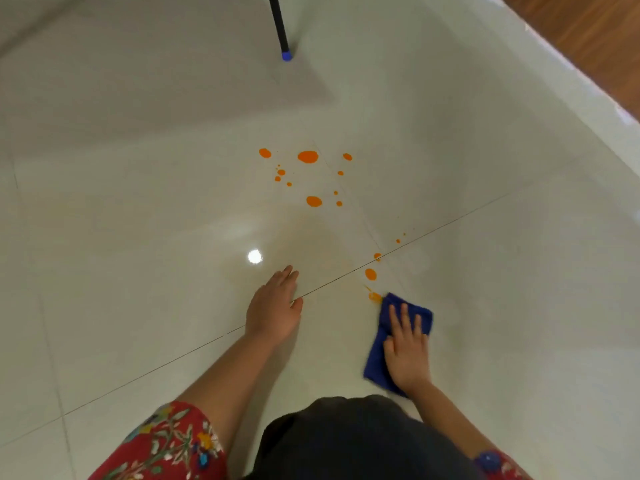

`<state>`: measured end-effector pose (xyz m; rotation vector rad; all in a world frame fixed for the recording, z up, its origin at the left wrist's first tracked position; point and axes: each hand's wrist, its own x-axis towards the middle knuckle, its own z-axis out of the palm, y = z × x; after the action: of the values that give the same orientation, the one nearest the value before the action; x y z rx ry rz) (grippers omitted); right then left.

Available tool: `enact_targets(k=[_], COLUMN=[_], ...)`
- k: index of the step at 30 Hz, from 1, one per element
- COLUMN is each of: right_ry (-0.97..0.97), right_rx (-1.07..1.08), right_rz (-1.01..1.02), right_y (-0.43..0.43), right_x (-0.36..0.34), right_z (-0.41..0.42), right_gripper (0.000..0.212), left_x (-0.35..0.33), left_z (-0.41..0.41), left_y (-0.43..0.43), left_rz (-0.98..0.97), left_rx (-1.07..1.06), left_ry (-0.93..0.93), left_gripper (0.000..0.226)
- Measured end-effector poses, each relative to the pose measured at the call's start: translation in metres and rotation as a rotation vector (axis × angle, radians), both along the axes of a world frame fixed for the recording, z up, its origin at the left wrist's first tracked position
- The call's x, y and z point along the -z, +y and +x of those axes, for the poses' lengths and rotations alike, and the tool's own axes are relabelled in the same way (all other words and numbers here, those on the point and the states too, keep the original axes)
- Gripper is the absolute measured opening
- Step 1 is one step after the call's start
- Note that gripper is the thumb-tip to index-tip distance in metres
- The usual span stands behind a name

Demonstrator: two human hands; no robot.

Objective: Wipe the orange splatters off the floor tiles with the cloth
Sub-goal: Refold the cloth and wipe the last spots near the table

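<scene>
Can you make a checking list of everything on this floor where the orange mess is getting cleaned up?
Surface: pale glossy floor tiles with thin grout lines and a bright light glare.
Job's things: orange splatters in a far cluster, with a few more trailing toward the blue cloth; an orange smear at the cloth's far corner.
Clutter: a black pole with a blue tip stands on the tiles.
Grippers: left hand rests flat on the floor; right hand presses the cloth with straight fingers.
Cables: nothing seen.
Surroundings: a brown wood-look strip at the top right.
</scene>
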<state>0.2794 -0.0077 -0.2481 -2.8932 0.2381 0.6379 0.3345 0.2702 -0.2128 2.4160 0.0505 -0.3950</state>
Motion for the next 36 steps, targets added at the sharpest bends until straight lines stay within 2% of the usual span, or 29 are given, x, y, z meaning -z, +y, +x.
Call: enact_targets(k=[2, 4, 7, 10, 12, 16, 18, 21, 23, 24, 26, 28, 31, 33, 36], right_ry=[-0.028, -0.086, -0.151, -0.201, -0.196, -0.231, -0.240, -0.282, -0.310, -0.297, -0.285, -0.279, -0.271, -0.278, -0.298], right_rx=[0.153, 0.180, -0.038, -0.274, -0.316, -0.004, 0.010, -0.238, -0.411, -0.431, -0.307, -0.114, -0.002, -0.086, -0.321], right_rz=[-0.037, -0.030, -0.019, 0.024, 0.034, -0.031, -0.036, 0.024, 0.065, 0.068, 0.047, -0.010, -0.020, 0.016, 0.073], right_y=[-0.008, 0.002, 0.034, 0.029, 0.002, -0.013, 0.011, 0.052, 0.048, 0.035, 0.000, -0.018, 0.008, 0.039, 0.057], right_x=[0.006, 0.012, 0.019, 0.020, 0.016, 0.021, 0.024, 0.028, 0.028, 0.027, 0.027, 0.028, 0.027, 0.026, 0.027], right_z=[0.032, 0.078, 0.096, 0.046, 0.032, 0.096, 0.129, 0.120, 0.080, 0.066, 0.070, 0.109, 0.168, 0.173, 0.125], right_gripper=[0.063, 0.061, 0.061, 0.060, 0.058, 0.062, 0.062, 0.057, 0.055, 0.055, 0.054, 0.056, 0.060, 0.059, 0.054], left_x=[0.007, 0.015, 0.017, 0.016, 0.016, 0.020, 0.021, 0.021, 0.024, 0.026, 0.032, 0.036, 0.039, 0.040, 0.045], left_z=[0.007, 0.017, 0.018, 0.018, 0.018, 0.027, 0.030, 0.032, 0.034, 0.037, 0.039, 0.040, 0.048, 0.059, 0.067], left_y=[0.000, -0.008, -0.014, -0.021, -0.022, -0.021, -0.026, -0.036, -0.041, -0.041, -0.040, -0.040, -0.045, -0.046, -0.044], left_rz=[0.011, 0.033, 0.053, 0.060, 0.076, 0.109, 0.129, 0.152, 0.171, 0.184, 0.215, 0.251, 0.251, 0.260, 0.289], left_rx=[0.017, 0.032, 0.053, 0.047, 0.044, 0.019, -0.032, -0.128, -0.112, -0.072, 0.011, 0.032, 0.019, 0.030, 0.042], left_ry=[-0.003, -0.014, 0.012, 0.043, 0.035, 0.008, -0.003, -0.030, -0.028, -0.032, -0.035, -0.027, -0.061, -0.077, -0.041], left_gripper=[0.057, 0.059, 0.063, 0.065, 0.065, 0.064, 0.061, 0.057, 0.058, 0.059, 0.060, 0.062, 0.062, 0.063, 0.065])
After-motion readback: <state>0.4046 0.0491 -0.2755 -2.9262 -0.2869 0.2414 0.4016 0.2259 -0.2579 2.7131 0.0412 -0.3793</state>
